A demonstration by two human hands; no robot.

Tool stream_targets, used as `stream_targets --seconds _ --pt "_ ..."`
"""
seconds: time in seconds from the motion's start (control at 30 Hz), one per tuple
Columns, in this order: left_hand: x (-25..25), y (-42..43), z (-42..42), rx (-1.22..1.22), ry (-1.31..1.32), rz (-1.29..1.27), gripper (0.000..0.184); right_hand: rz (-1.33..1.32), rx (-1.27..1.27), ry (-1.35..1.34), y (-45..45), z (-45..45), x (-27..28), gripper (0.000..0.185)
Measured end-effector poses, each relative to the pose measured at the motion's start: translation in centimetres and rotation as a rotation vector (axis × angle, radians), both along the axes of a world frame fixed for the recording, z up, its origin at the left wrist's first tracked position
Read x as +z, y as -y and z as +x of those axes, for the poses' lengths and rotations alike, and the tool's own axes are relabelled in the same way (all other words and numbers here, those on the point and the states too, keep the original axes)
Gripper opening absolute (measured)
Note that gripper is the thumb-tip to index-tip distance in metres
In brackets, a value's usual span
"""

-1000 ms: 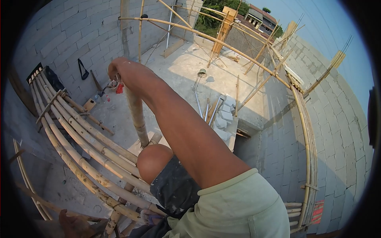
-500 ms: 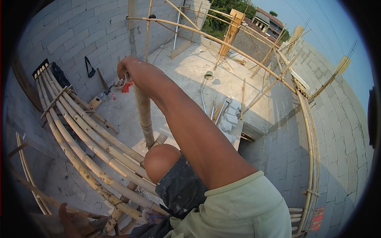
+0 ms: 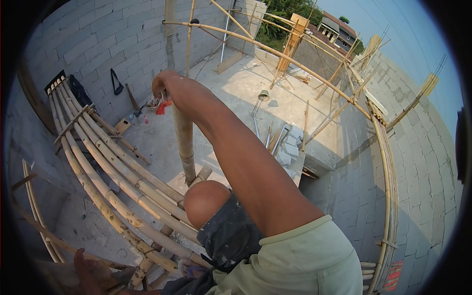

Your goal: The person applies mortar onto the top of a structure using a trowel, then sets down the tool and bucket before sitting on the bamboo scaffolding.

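My right arm reaches across the view to an upright bamboo pole (image 3: 184,142). My right hand (image 3: 166,86) is closed around this pole, its fingers curled at the far side and partly hidden. In the dim lower left corner is my left hand (image 3: 86,270), one finger raised and the fingers seemingly apart. It lies beside a dark brown board-like surface, and whether it touches that is hard to see. My bent knee (image 3: 206,204) is close to the foot of the upright pole, above a row of long bamboo poles (image 3: 123,184).
Grey block walls (image 3: 113,44) enclose a concrete floor below. Broken white blocks (image 3: 290,147) and tools lie there, near a bucket (image 3: 264,93). A bamboo rail (image 3: 275,51) crosses the far side. More bamboo poles (image 3: 386,196) stand along the right wall. A black bag (image 3: 116,82) hangs left.
The whole view has shifted slightly, so things sit a little further right and lower. My right hand keeps its hold on the bamboo pole; my left hand stays low at the left.
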State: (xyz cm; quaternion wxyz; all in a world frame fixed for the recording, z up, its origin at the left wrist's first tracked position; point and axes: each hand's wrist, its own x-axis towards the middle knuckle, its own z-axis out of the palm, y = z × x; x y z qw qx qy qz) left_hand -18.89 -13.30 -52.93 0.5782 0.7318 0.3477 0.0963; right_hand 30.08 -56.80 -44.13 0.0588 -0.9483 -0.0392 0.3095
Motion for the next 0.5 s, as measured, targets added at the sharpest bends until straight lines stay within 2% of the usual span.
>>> stream_targets --seconds 0.4,0.5 --pt "-1.3 -2.4 -1.5 -0.107 0.048 -0.018 0.04 -0.032 0.056 0.043 0.2 0.4 -0.2 0.033" --pt "3.8 4.1 -1.7 0.155 -0.046 -0.115 0.044 -0.053 0.065 0.029 0.0 -0.3 0.4 0.034"
